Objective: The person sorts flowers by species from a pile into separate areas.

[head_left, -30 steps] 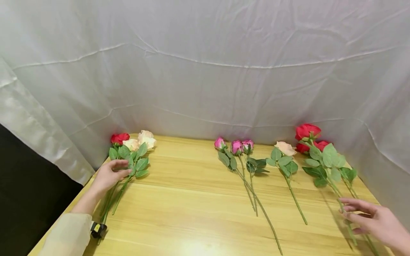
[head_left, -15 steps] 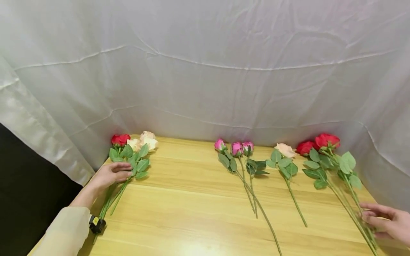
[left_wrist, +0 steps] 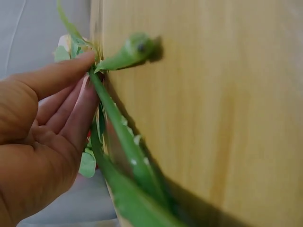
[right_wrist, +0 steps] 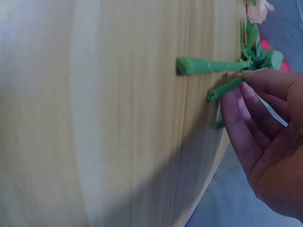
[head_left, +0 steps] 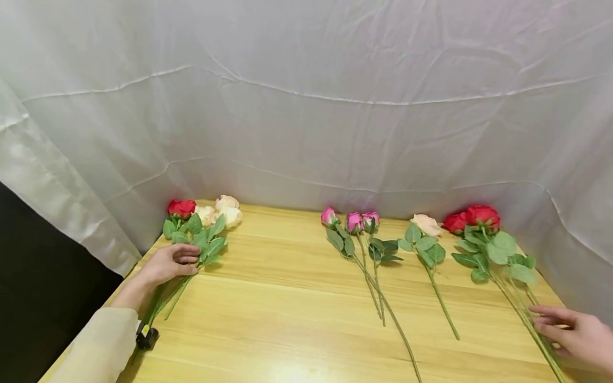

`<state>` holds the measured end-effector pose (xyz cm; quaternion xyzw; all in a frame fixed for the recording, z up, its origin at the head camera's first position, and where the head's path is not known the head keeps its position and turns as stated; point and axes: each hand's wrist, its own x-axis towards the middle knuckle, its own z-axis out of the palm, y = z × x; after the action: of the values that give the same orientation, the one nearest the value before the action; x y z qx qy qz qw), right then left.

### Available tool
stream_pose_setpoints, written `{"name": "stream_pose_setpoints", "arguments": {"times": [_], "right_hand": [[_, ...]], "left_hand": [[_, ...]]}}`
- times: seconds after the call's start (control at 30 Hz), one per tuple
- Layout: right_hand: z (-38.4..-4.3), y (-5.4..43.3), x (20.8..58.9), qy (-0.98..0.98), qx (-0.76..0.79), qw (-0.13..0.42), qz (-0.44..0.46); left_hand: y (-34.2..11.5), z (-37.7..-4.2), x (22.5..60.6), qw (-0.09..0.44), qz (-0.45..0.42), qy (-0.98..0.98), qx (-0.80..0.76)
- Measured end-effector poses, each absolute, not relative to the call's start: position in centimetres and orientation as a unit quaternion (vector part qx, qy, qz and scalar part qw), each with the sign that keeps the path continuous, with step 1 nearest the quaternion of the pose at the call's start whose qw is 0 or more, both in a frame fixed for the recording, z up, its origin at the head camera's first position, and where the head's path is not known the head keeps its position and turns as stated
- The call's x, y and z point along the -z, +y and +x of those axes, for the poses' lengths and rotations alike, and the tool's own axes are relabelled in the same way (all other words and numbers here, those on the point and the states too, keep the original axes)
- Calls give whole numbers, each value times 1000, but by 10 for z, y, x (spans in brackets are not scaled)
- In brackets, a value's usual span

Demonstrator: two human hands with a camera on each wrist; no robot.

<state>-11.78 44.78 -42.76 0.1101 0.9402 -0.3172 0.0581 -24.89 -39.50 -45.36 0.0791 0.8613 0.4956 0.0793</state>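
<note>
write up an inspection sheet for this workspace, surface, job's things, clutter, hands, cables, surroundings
surface: wooden table, light glare near the front edge
job's things: red rose and cream roses at left; three pink roses right of centre, then one peach rose; red roses at far right
clutter: nothing seen
hands: left hand pinches at stems in the left bunch; right hand pinches a green stem below the red roses
cables: nothing seen
surroundings: pale curtain behind, black area at left

At left, cream roses (head_left: 230,217) lie beside a red rose (head_left: 181,208); right, red roses (head_left: 482,216) overlap.
</note>
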Motion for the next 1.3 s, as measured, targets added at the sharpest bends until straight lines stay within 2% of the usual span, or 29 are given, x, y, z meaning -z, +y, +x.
{"name": "stream_pose_setpoints", "arguments": {"times": [0.23, 0.57, 0.93, 1.2, 1.3], "right_hand": [[-121, 447, 429, 944, 296, 83, 117], [-117, 452, 436, 940, 312, 50, 128], [-112, 450, 436, 919, 361, 59, 149], [-120, 456, 436, 912, 369, 49, 171], [-122, 453, 434, 913, 372, 22, 167]], "left_hand": [[-396, -250, 454, 69, 82, 865, -490], [-401, -248, 449, 95, 63, 866, -487], [-401, -247, 448, 103, 41, 872, -477], [-402, -244, 443, 84, 30, 879, -469], [-402, -244, 442, 77, 33, 868, -489]]}}
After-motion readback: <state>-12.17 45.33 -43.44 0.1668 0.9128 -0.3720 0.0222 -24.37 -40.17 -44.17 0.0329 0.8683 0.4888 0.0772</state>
